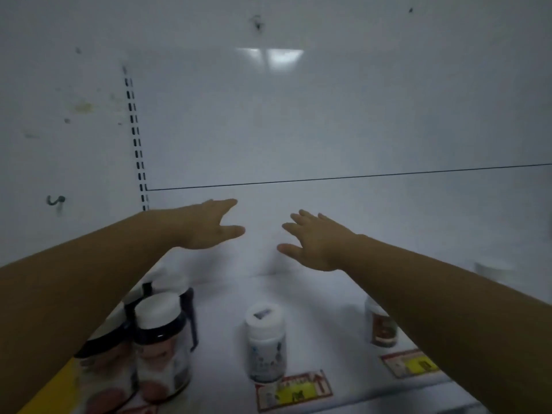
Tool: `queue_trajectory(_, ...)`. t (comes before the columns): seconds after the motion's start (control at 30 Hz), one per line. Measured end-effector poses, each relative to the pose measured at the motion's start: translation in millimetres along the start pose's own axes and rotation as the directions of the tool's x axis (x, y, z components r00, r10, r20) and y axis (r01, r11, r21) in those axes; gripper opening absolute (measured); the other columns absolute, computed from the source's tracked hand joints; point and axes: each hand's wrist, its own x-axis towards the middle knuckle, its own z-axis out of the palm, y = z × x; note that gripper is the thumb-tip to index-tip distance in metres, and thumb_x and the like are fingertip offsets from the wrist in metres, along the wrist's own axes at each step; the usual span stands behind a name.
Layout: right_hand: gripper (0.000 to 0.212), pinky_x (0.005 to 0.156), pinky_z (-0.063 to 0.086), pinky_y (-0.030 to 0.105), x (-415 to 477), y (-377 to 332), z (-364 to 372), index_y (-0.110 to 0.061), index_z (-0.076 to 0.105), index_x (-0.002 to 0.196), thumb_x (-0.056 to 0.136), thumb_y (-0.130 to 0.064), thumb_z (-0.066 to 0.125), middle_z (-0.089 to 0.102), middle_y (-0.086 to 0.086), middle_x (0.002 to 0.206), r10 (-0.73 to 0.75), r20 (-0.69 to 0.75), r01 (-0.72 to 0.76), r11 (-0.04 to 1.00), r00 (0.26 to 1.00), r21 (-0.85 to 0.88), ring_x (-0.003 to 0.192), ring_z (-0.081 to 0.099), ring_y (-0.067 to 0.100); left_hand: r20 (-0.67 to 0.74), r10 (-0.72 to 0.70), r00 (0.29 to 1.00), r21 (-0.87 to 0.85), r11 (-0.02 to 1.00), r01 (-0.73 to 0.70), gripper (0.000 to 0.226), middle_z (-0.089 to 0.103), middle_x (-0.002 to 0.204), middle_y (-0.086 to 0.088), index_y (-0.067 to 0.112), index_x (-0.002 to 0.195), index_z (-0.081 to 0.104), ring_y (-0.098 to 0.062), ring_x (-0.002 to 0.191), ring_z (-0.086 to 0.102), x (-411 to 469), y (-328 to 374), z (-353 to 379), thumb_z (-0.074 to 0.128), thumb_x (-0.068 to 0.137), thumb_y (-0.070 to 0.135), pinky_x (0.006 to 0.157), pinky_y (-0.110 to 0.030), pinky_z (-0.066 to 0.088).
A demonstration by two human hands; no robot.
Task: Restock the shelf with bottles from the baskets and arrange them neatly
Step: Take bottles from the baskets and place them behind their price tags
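- Your left hand (209, 225) and right hand (313, 240) hover toward the back of the shelf (313, 294), fingers (221, 206) spread, holding nothing.
- The bottles are well apart from your fingers, along the front edge: jar (161, 345) front-left, white bottle (265, 342) mid-front, another (382, 327) on the right, half hidden by your arm.
- I'd come back down, wrap one bottle round its body, and slide it into a straight row, labels facing out.

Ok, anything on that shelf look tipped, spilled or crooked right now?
Nothing tipped or spilled: the dark bottles, the small white bottle and the brown-labelled bottle all stand upright. The back panel shows smudges at upper left and dark specks near the top. Spacing is uneven: the white bottle stands alone.
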Motion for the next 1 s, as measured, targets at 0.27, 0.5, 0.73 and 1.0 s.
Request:
queue_trajectory(0.27,0.068,0.116,0.006,0.042,-148.0,110.2,-31.9,-0.016,0.020,0.146,0.093,-0.057,0.026,0.013,0.008,0.157,0.090,-0.048,-0.091,0.996,0.995,-0.018,0.145,0.004,0.022,-0.024,0.189,0.982,0.010,0.982,-0.189,0.071,0.005,0.160,0.002,0.027,0.149,0.005,-0.014,0.146,-0.001,6.9,188.1,7.8,0.032,0.092,0.058,0.119,-0.039,0.005)
queue_trajectory(0.5,0.067,0.116,0.011,0.041,-289.7,209.3,-47.0,-0.017,0.020,0.146,0.093,-0.057,0.027,0.015,0.007,0.157,0.285,-0.020,-0.286,0.957,0.958,-0.048,0.145,0.007,0.022,-0.039,0.376,0.926,-0.003,0.926,-0.377,0.068,0.007,0.160,0.000,0.027,0.149,0.009,-0.015,0.147,-0.001,17.2,356.9,40.3,0.028,0.092,0.059,0.118,-0.041,0.003)
queue_trajectory(0.73,0.066,0.115,0.014,0.040,-395.6,291.8,-45.1,-0.018,0.021,0.146,0.093,-0.056,0.027,0.017,0.006,0.157,0.498,-0.005,-0.498,0.865,0.867,-0.058,0.145,0.009,0.022,-0.003,0.591,0.807,-0.053,0.806,-0.590,0.069,0.010,0.159,0.003,0.027,0.149,0.011,-0.015,0.146,0.003,40.6,497.3,78.0,0.027,0.091,0.061,0.117,-0.040,0.007)
queue_trajectory(1.0,0.066,0.116,0.016,0.044,-477.4,388.3,-28.2,-0.019,0.023,0.146,0.092,-0.057,0.031,0.018,0.007,0.156,0.715,0.045,-0.707,0.697,0.697,-0.118,0.144,0.010,0.023,-0.020,0.779,0.627,-0.181,0.614,-0.768,0.067,0.015,0.159,-0.001,0.029,0.148,0.014,-0.021,0.145,0.013,91.2,648.3,125.4,0.028,0.091,0.060,0.115,-0.043,0.015)
